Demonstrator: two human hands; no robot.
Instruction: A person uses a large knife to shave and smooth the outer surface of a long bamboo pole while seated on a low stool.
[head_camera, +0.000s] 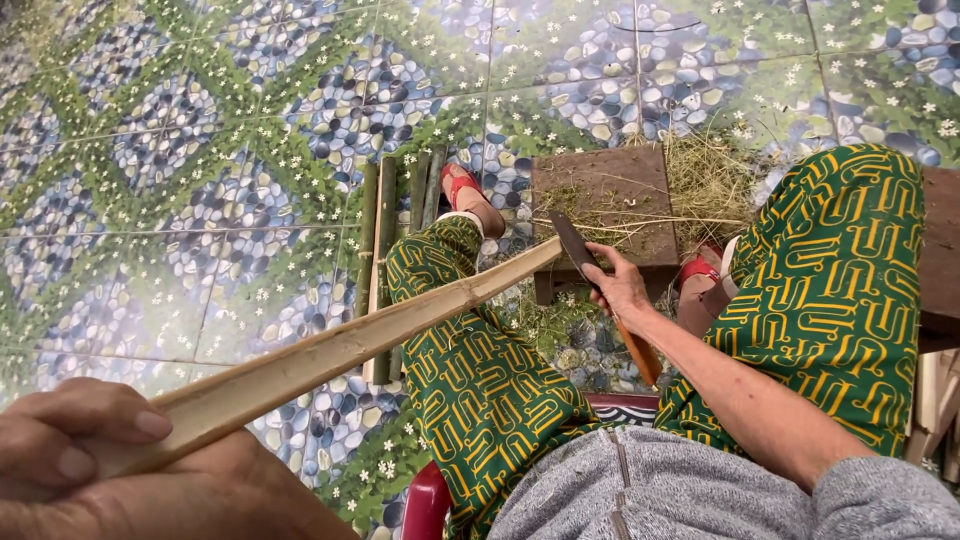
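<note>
Bamboo strip (340, 350) against knife (575, 245)

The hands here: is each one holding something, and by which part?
The left hand grips the long split bamboo strip at its near end. The right hand holds a knife around its wooden handle, blade at the strip's far end.

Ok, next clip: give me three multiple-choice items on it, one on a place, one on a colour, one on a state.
1. Where does the wooden block stand?
A. On the tiled floor between the feet
B. On the lap
C. On a shelf

2. What colour are the sandals?
A. Blue
B. Red
C. White

3. What is the left hand doing?
A. Hanging free
B. Resting flat on the knee
C. Gripping the split bamboo strip

Key: 1 A, floor tiles surround it. 2 B, both straps are red. 3 C, its fingers close over the strip while the right hand holds the knife.
</note>
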